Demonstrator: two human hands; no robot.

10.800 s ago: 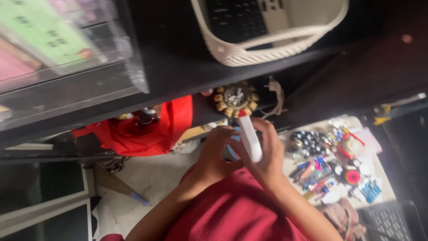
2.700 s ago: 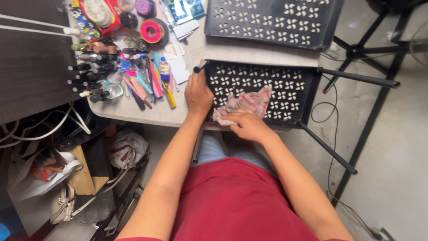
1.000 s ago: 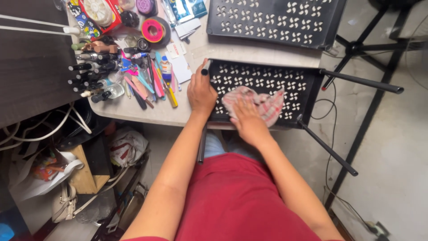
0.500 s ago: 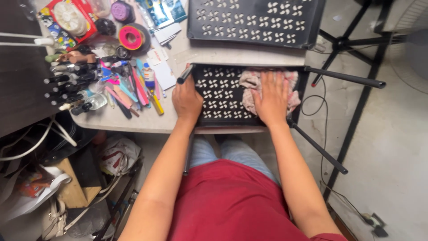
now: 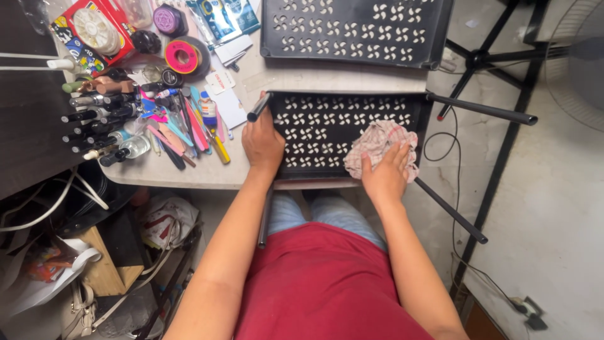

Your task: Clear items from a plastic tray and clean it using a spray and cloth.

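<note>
A: Where is the cloth [image 5: 381, 146], and how does it look?

B: It is a crumpled pinkish checked rag, bunched on the right part of the black perforated tray [image 5: 343, 126], which lies at the near edge of the worktop [image 5: 189, 173].

A: What is the right hand [image 5: 385, 175] doing?

B: It lies flat on the cloth, fingers spread open and pressing down rather than closing round it.

A: And the left hand [image 5: 263, 142]?

B: It grips the tray's left rim, fingers curled shut over the edge, just below a black tube [image 5: 258, 107] that juts from the corner.

A: How far along does the wiping seem?

B: Hard to judge. The cloth sits at the right end; no dust line shows on the tray, so which parts are done cannot be told.

A: What lies around?

B: A second perforated tray [image 5: 355, 31] further back, pens and small bottles [image 5: 145, 123] to the left, and a pink tape roll [image 5: 182, 56].
</note>
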